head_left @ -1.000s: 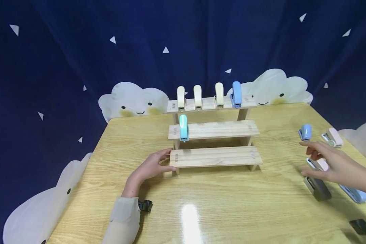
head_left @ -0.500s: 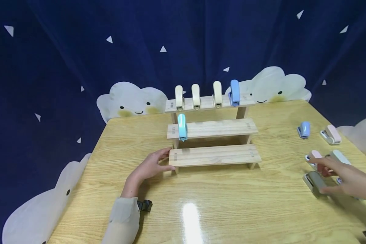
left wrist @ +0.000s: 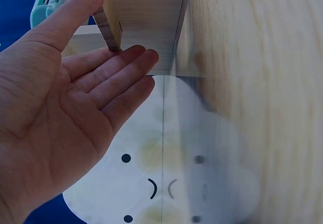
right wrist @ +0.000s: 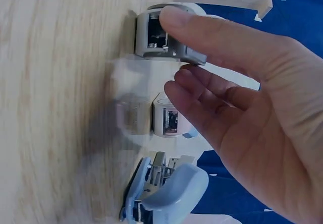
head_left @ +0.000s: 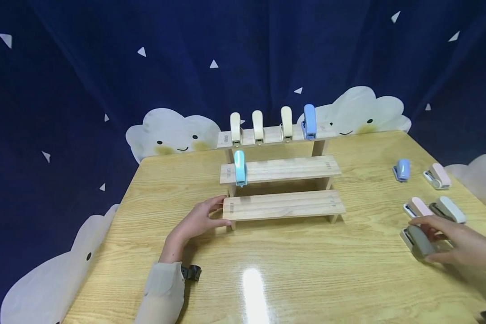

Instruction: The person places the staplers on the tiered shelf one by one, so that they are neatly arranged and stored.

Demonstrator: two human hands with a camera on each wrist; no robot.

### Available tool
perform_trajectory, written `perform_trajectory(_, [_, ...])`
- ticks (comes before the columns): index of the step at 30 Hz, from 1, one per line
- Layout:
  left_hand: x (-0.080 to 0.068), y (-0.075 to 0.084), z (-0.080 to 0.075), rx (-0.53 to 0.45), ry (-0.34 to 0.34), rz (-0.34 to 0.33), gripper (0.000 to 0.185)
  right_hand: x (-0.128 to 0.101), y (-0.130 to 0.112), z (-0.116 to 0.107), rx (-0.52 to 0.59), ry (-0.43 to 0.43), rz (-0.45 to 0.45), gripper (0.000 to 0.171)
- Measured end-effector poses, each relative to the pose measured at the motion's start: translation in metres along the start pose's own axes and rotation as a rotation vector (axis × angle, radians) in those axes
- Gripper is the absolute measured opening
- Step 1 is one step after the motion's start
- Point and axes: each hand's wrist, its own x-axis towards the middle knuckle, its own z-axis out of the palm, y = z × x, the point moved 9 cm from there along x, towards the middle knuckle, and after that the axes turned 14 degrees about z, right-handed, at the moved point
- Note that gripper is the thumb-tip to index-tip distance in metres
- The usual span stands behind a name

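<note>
On the right side of the table, my right hand (head_left: 455,240) grips a grey stapler (head_left: 420,242), thumb on its near side and fingers on its far side. The right wrist view shows the thumb over the grey stapler's end (right wrist: 154,35). My left hand (head_left: 197,220) holds the left end of a three-step wooden rack (head_left: 283,207), thumb at the front of the lowest step and fingers behind. On the top step stand several staplers, cream ones (head_left: 258,127) and a blue one (head_left: 309,121). A turquoise stapler (head_left: 240,168) stands at the left of the middle step.
Around the right hand lie a pink stapler (head_left: 419,207), a pale grey-white stapler (head_left: 449,209), another pink one (head_left: 438,175) and a small blue one (head_left: 402,170). A light blue stapler (right wrist: 174,193) shows in the right wrist view. Behind the table (head_left: 308,274) hangs a dark blue curtain (head_left: 178,58).
My right hand has come down from above the staplers and closed around the grey one. The left hand stays at the rack's end. The head view has shifted slightly.
</note>
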Motion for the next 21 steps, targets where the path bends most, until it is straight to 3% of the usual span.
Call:
perform_trajectory(9, [-0.001,0.002,0.000,-0.005,-0.001,-0.008,0.086,0.008,-0.005,0.001,-0.096,0.005,0.084,0.083])
perform_trajectory(21, [0.000,0.000,0.000,-0.015,0.000,-0.007,0.087,0.017,-0.019,-0.010,-0.140,0.123,0.044,0.086])
